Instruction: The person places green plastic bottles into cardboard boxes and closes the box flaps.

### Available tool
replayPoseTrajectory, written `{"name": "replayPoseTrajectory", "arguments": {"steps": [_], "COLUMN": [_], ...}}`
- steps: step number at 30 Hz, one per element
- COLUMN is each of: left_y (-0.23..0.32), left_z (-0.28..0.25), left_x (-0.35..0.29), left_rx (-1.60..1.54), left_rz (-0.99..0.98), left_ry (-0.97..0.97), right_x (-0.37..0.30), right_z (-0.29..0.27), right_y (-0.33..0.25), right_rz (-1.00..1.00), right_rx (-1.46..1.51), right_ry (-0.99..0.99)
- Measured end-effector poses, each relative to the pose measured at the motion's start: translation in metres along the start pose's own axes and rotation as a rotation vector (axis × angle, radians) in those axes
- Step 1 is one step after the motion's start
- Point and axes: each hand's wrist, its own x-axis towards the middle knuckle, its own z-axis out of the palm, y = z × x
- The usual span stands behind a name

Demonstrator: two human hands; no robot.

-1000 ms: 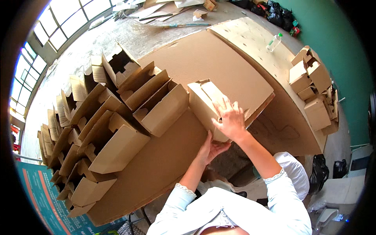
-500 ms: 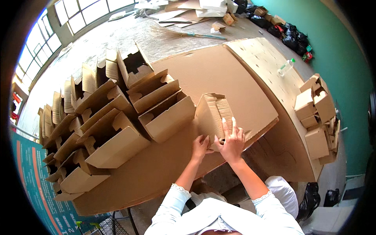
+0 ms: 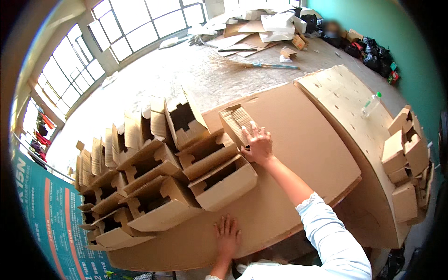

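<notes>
A closed cardboard box [image 3: 234, 119] stands on the cardboard-covered table [image 3: 305, 149], beside the far right end of the group of open boxes. My right hand [image 3: 259, 145] reaches over to it, with fingers on its corrugated top and the thumb at its near end; part of the box is hidden under the hand. Near the table's front edge, my left hand [image 3: 227, 237] rests palm down with fingers stretched out and nothing in it. Open cardboard boxes [image 3: 226, 184] with raised flaps stand in rows on the left.
A wooden board [image 3: 340, 100] lies along the table's right side. On it are a clear bottle with a green cap [image 3: 372, 104] and a stack of small boxes [image 3: 405, 149]. A broom [image 3: 261, 65], flattened cardboard [image 3: 252, 29] and black bags [image 3: 375, 58] lie on the floor behind.
The closed box has moved away from me, to the far end of the open boxes, with my right hand on it. My left hand has let go and moved to the table's near edge.
</notes>
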Motion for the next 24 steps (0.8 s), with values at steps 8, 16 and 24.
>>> {"name": "replayPoseTrajectory", "arguments": {"steps": [8,16,24], "left_y": [-0.009,-0.008,-0.017], "left_z": [0.019,0.003,0.026], "left_x": [-0.002,-0.009,-0.002], "left_rx": [-0.024,-0.082,-0.104], "left_rz": [-0.038,-0.004,0.074], "left_ry": [0.007,0.073,0.138], "right_x": [0.102,0.117,-0.045], "right_z": [0.049,0.026,-0.047], "right_y": [-0.030,-0.046,0.008], "right_rz": [-0.074,-0.036,0.057], "right_rx": [0.141,0.269,0.501], "right_ry": [-0.129,-0.443,-0.518]}}
